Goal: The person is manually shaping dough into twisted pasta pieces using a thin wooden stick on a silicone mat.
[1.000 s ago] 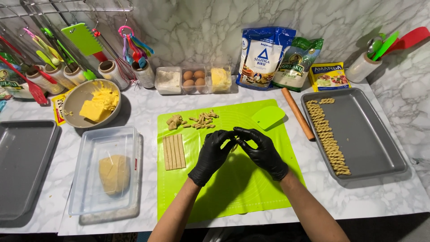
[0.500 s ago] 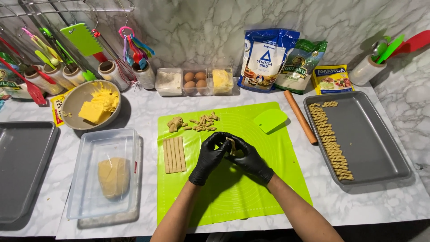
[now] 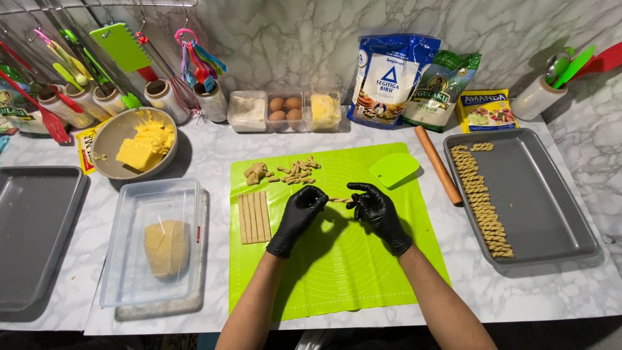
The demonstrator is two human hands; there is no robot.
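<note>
A: What have your hands got hold of?

B: Your left hand (image 3: 299,214) and right hand (image 3: 376,210), both in black gloves, hold one thin dough strip (image 3: 339,200) between them. The fingers (image 3: 317,193) of each hand are pinched shut on an end of it, and the strip hangs in the air just above the green mat (image 3: 337,272).

A: Where does that put the strip on your surface?

B: Over the middle of the mat, a little nearer the far edge. To your left on the mat lies a block of cut strips (image 3: 254,217), side by side. Beyond your hands sit small dough bits (image 3: 295,170), and a green scraper (image 3: 394,170) lies at the mat's far right corner.

A: And around the mat?

B: A rolling pin (image 3: 438,164) lies just right of it, then a grey tray (image 3: 538,207) with twisted sticks (image 3: 483,201) in a row along its left side. On your left a clear tub (image 3: 129,259) holds a dough lump (image 3: 167,247).
</note>
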